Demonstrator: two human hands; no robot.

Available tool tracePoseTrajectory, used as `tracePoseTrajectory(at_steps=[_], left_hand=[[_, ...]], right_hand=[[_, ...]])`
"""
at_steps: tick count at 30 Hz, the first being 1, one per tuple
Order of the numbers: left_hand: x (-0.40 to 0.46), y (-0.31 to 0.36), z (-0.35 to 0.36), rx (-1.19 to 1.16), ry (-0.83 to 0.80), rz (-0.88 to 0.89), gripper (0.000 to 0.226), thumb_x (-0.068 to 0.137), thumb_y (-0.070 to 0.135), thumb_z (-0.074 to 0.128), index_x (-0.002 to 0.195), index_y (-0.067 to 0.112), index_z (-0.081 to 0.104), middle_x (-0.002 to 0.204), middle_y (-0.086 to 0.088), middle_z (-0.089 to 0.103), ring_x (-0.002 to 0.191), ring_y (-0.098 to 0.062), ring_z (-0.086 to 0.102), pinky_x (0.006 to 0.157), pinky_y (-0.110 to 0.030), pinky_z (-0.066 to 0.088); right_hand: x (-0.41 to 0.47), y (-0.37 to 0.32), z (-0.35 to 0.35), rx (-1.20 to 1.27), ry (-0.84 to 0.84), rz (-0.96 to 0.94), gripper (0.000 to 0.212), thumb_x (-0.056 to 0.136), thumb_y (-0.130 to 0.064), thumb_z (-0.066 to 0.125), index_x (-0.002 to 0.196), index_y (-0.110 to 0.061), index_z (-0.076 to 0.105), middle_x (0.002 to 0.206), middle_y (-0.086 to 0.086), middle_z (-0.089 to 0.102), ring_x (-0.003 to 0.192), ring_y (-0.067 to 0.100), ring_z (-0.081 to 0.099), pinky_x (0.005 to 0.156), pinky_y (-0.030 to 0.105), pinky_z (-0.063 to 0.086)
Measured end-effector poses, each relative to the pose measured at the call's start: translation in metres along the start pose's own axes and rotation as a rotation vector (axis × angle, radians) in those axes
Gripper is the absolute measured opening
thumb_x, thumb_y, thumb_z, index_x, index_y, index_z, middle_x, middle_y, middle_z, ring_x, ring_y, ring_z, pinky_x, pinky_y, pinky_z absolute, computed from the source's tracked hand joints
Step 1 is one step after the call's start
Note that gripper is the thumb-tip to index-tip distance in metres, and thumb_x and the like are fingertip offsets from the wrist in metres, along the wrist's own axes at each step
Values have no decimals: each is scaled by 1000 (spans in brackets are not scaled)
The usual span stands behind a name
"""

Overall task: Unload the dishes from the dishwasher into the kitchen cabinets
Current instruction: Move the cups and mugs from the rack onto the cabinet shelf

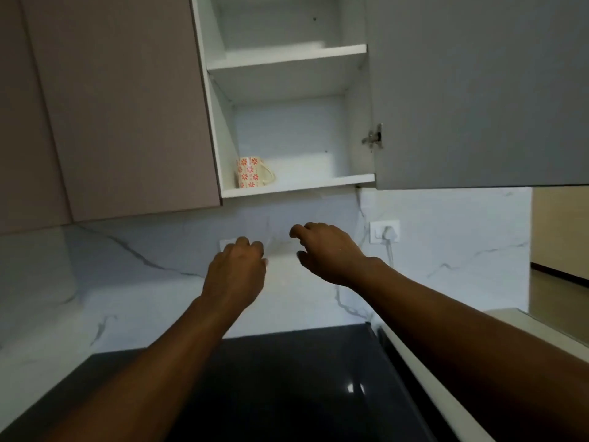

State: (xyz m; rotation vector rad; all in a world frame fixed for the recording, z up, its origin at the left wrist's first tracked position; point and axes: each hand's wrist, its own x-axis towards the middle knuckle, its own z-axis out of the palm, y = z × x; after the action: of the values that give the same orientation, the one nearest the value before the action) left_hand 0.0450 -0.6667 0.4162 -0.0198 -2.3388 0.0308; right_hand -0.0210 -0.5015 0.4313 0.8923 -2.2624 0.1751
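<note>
A cream mug (251, 172) with orange flowers stands upright at the left front of the lowest shelf in the open wall cabinet (296, 186). Both of my arms reach up toward the wall below that cabinet. My left hand (237, 269) shows its back, with fingers loosely curled and nothing visible in them. My right hand (328, 250) is a little higher and to the right; its thumb and fingers are bent in a loose curve around empty air. The two hands are a small gap apart, well below the mug. The dishwasher is out of view.
The cabinet door (478, 90) hangs open to the right, its hinge (374, 137) at hand height. Closed brown cabinets (121, 106) lie to the left. A wall socket with a plug (385, 231) sits on the marble backsplash. A dark glossy counter (271, 378) is below.
</note>
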Motion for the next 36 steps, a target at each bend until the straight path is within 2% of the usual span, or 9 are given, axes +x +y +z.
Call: tracePoseTrajectory(at_steps=[4,7,11,16,18,22,29,32,36], left_hand=[[-42,38,4,17,-84,9,28,98,29,47,116,13,61,110,-7,61,94,-22,60,75,-29,46],[-77,80,11,-52,-135,-23,22,97,26,47,107,14,63,102,-5,61,87,-20,59,67,-25,39],[-137,165,13,-199,-294,-153,21,95,27,48,105,14,62,108,-8,58,96,-27,58,74,-32,43],[-198,276,8,-229,-398,-125,25,92,29,54,107,11,61,116,-14,57,110,-35,55,87,-40,46],[-214,314,4,-213,-450,-100,25,92,30,53,107,12,60,118,-14,56,112,-34,53,87,-38,44],[-237,374,8,-223,-491,-63,21,94,29,50,103,12,59,113,-9,55,102,-30,54,78,-35,43],[-286,451,89,-334,-697,-81,14,90,27,54,94,17,62,107,-6,60,97,-29,58,75,-32,46],[-323,480,137,-413,-842,-127,10,88,22,53,82,15,55,100,-9,61,93,-30,60,74,-32,46],[-376,513,192,-432,-924,-105,16,88,24,57,99,13,59,111,-8,61,104,-28,59,73,-28,40]], right_hand=[[-68,9,-12,11,-101,-41,41,93,-26,55,131,-15,46,116,9,61,99,28,59,79,38,49],[-130,33,-29,46,-209,-44,44,93,-27,55,134,-17,44,120,8,59,105,28,57,81,38,49],[-227,76,-54,82,-299,-25,44,91,-23,58,133,-18,45,122,7,58,109,27,56,85,35,45],[-345,119,-81,125,-377,11,41,90,-23,59,129,-18,49,117,9,60,104,29,57,81,38,48],[-383,136,-90,155,-396,29,40,90,-23,58,129,-18,49,116,8,61,102,28,58,80,38,49],[-441,166,-97,211,-427,80,31,91,-24,59,121,-19,55,110,4,63,97,24,59,76,34,47],[-551,225,-76,284,-549,217,21,88,-24,55,109,-21,57,95,1,64,85,21,61,72,40,52],[-603,249,-51,277,-661,287,30,87,-25,59,116,-20,54,104,2,63,91,21,61,76,39,53],[-658,267,-10,266,-743,412,52,83,-27,66,131,-18,46,121,6,60,103,26,59,82,35,50]])
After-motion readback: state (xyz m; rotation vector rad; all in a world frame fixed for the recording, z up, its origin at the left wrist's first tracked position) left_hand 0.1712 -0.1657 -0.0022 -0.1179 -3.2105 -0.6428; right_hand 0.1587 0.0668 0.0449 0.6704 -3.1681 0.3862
